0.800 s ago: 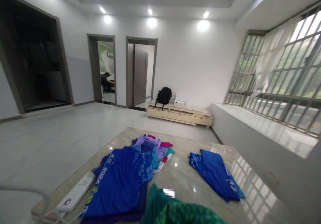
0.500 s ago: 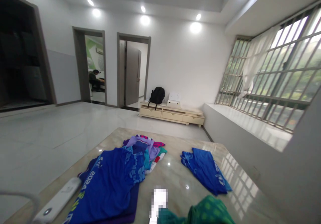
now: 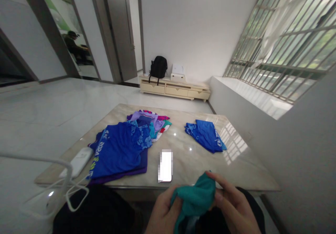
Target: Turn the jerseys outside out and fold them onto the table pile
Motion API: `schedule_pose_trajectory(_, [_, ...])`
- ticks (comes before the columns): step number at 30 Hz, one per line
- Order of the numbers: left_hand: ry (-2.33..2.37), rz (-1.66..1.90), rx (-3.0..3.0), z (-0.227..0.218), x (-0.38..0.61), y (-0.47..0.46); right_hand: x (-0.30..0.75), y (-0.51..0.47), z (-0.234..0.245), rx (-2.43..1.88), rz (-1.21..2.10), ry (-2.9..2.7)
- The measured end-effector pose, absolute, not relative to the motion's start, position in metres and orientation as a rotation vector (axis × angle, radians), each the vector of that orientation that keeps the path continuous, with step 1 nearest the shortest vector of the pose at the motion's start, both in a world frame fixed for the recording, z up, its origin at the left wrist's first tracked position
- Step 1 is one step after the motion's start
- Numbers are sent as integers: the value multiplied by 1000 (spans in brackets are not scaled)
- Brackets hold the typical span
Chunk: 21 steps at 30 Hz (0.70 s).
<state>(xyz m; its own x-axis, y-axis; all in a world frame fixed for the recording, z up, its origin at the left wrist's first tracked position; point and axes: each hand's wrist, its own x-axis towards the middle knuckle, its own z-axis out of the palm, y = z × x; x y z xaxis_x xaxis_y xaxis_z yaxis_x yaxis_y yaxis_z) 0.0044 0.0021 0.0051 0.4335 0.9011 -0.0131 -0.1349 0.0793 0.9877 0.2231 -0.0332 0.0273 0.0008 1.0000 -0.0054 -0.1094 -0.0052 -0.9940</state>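
Note:
My left hand (image 3: 165, 211) is closed around one side of a bunched teal garment (image 3: 198, 197), its thumb pressed into the fabric. On the other side my right hand (image 3: 232, 204) pinches the same cloth between thumb and fingers. The garment hangs over my lap, in front of the table's near edge; its lower part runs out of view. Just beyond my hands lies a bright white, blurred-out rectangle (image 3: 166, 165), perhaps a phone. A pile topped by a blue printed shirt (image 3: 119, 150) rests to the left, and a folded blue garment (image 3: 207, 136) to the right.
The marble table (image 3: 178, 171) spreads before me. A white elongated device (image 3: 78, 162) lies at its left, with a white cable (image 3: 59, 162) looping near my knee. Multicoloured clothes (image 3: 149, 120) lie behind the blue shirt. A black backpack (image 3: 159, 67) sits on a low cabinet (image 3: 178, 91); another person (image 3: 75, 47) sits beyond a doorway.
My view has tilted down, bringing both hands into sight. The green cloth at the bottom now shows its plain teal side, bunched between my hands. The clothes on the table have not moved.

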Motion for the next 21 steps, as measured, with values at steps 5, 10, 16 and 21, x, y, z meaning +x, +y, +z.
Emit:
schedule_pose_trajectory(5, [723, 881, 1142, 20, 17, 5, 212, -31, 37, -1184, 1115, -1576])
schedule_pose_trajectory(10, [745, 816, 1346, 20, 8, 2, 208, -22, 41, -1299, 703, -1672])
schedule_pose_trajectory(16, [850, 504, 1728, 6, -8, -6, 228, -28, 33, -1371, 581, -1493])
schedule_pose_trajectory(21, [910, 385, 1885, -16, -18, -12, 227, -41, 36, -1557, 483, -1329])
